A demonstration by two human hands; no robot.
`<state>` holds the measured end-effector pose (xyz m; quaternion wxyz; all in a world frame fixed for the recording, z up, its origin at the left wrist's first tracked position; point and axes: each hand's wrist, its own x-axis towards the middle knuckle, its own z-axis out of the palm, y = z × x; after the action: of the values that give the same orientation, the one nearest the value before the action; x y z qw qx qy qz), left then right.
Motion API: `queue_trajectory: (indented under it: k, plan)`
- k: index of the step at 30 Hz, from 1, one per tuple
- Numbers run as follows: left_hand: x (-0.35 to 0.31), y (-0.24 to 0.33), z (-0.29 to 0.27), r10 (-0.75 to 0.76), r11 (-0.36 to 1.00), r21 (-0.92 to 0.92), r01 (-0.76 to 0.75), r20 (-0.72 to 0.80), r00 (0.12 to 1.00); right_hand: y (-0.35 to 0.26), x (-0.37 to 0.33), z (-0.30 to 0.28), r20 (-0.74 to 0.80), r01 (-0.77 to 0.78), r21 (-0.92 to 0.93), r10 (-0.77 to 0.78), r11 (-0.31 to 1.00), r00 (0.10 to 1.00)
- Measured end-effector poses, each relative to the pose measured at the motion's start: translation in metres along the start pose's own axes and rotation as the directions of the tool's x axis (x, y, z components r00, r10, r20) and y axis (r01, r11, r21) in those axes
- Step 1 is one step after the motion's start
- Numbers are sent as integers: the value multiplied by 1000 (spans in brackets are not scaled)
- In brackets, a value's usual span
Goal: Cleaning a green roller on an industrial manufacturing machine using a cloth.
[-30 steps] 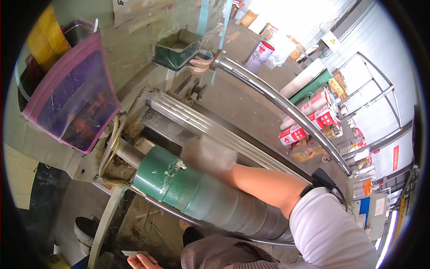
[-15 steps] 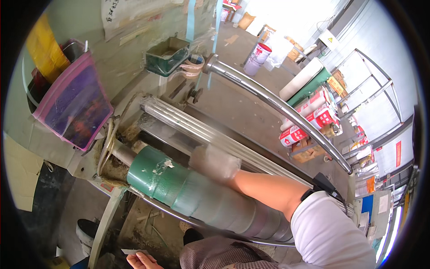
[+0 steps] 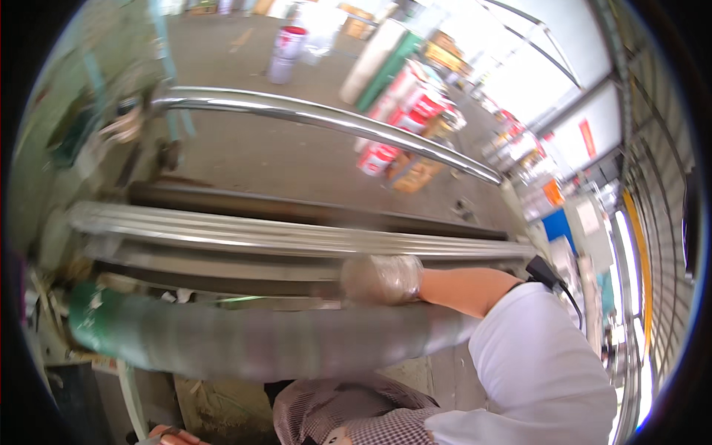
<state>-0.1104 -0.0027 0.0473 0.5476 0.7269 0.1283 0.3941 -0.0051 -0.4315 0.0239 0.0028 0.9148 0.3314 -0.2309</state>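
Observation:
A long roller [image 3: 259, 337] runs across in front of me, green at its left end and greyish, banded and blurred along the rest. My right hand [image 3: 382, 280] is over the far upper side of the roller, near its middle. A crinkled, clear plastic-like covering hides that hand's fingers, and motion smears it; contact with the roller cannot be made out. Low at the left edge, my left hand [image 3: 176, 436] is partly cut off by the picture. Its fingers are closed on a thin, flat grey piece [image 3: 150, 440].
Ribbed metal bars [image 3: 297, 236] lie behind the roller. Beyond them a shiny metal rail [image 3: 319, 110] crosses. A black device with a cable [image 3: 545, 273] sits at the right. Farther off stand a white-and-purple bucket [image 3: 285, 55] and stacked red-and-white rolls [image 3: 404, 119].
The view has swung to the right, so the roller now lies almost level. My right hand has moved along the roller away from its green end. My left hand remains low at the edge.

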Motion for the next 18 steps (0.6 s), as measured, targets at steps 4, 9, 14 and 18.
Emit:
queue_trajectory:
  k: [4, 9, 14, 18]
  plan:
    - [-47, 40, 53, 206, 976, -102, -193, 138, 969, 71, -141, 67, -210, -5, 230, 55, 973, 976]
    - [-144, 93, 129, 240, 970, -101, -222, 229, 943, 137, -324, 107, 8, -409, 182, 414, 894, 910]
    - [-229, 153, 207, 292, 948, -235, -213, 385, 875, 166, -445, 78, 220, -909, -88, 898, 407, 381]
    - [-263, 162, 242, 303, 951, -213, -222, 526, 795, 214, -520, 119, 190, -971, -22, 955, 238, 229]
